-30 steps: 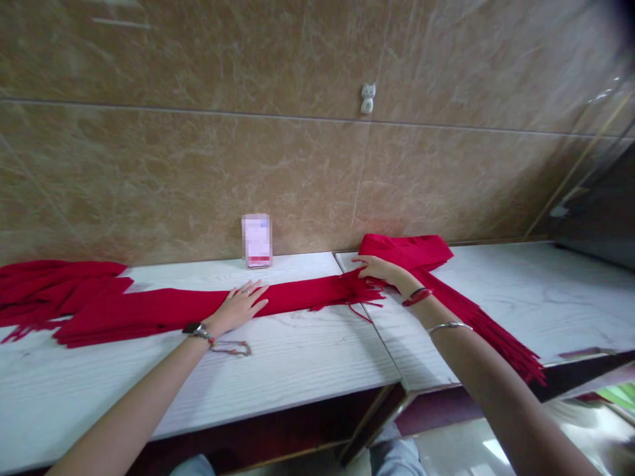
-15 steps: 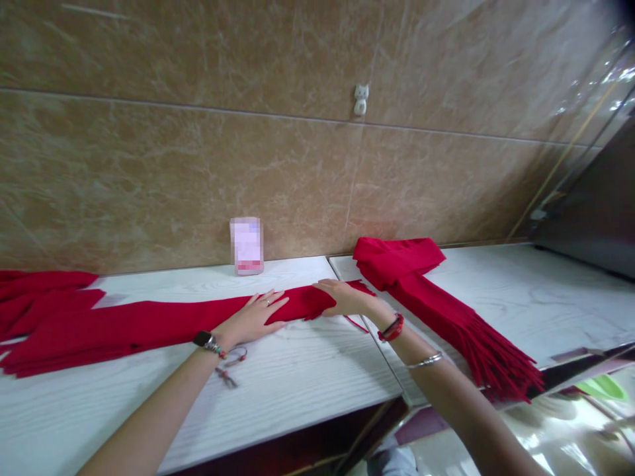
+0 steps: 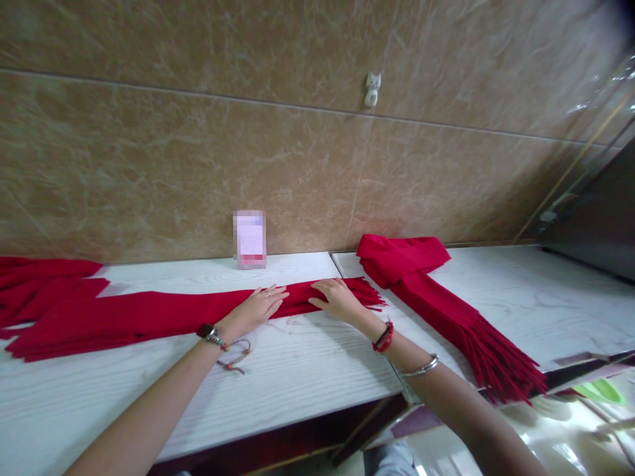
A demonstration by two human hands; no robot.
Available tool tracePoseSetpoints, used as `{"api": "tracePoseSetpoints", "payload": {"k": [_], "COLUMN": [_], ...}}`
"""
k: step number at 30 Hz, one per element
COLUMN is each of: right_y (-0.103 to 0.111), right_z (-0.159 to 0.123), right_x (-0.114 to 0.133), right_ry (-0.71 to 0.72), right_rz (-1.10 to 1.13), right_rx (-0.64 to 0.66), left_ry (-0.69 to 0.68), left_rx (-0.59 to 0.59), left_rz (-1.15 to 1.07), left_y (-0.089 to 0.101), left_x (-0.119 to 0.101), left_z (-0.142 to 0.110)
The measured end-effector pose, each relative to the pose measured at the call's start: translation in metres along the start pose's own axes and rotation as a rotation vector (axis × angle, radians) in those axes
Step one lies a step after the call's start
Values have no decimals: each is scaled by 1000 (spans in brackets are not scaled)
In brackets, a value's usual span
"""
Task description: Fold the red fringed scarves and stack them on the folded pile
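Observation:
A long red scarf (image 3: 163, 309) lies stretched flat across the white tabletop, its fringe pointing right. My left hand (image 3: 255, 309) rests palm down near its middle, fingers extended and a little apart. Just to the right, my right hand (image 3: 337, 301) touches the scarf before the fringed end, with thumb apart from loosely bent fingers. Some cloth shows shallow creases between the hands. A second red scarf (image 3: 397, 258) lies folded over at an angle on the right, its fringe reaching the front edge. More rumpled red cloth (image 3: 59, 274) lies at the far left.
A phone-like upright object (image 3: 251, 239), blurred out, leans against the brown tiled wall (image 3: 163, 172). A small white cat-shaped piece (image 3: 372, 90) is fixed to the wall. A seam divides two tabletops (image 3: 297, 370). A dark box-like object (image 3: 595, 218) stands at right.
My right hand has moved left from the fringed end, along the scarf toward my left hand. The bunched fringe now lies straighter. The view has shifted slightly.

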State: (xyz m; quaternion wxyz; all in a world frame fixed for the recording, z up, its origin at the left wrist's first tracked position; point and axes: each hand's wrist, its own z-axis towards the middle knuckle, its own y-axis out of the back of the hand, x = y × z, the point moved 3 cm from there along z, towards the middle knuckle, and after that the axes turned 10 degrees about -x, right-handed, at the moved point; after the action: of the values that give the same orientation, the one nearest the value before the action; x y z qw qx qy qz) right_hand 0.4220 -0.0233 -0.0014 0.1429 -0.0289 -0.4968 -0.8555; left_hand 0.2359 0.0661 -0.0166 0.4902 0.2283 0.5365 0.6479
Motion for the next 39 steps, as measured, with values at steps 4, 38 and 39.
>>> {"api": "tracePoseSetpoints", "payload": {"k": [4,38,39], "right_y": [-2,48,45], "right_z": [1,-18,-15], "right_x": [8,-49,-43], "right_ry": [-74,8,41], "right_rz": [27,55,63], "right_rx": [-38,243,234], "left_ry": [19,-178,-187], "left_rx": [-26,-23,-38], "left_rz": [1,100,96], "left_y": [1,10,11], "left_x": [-1,-11,-13], "left_z": [1,-7,-6]}}
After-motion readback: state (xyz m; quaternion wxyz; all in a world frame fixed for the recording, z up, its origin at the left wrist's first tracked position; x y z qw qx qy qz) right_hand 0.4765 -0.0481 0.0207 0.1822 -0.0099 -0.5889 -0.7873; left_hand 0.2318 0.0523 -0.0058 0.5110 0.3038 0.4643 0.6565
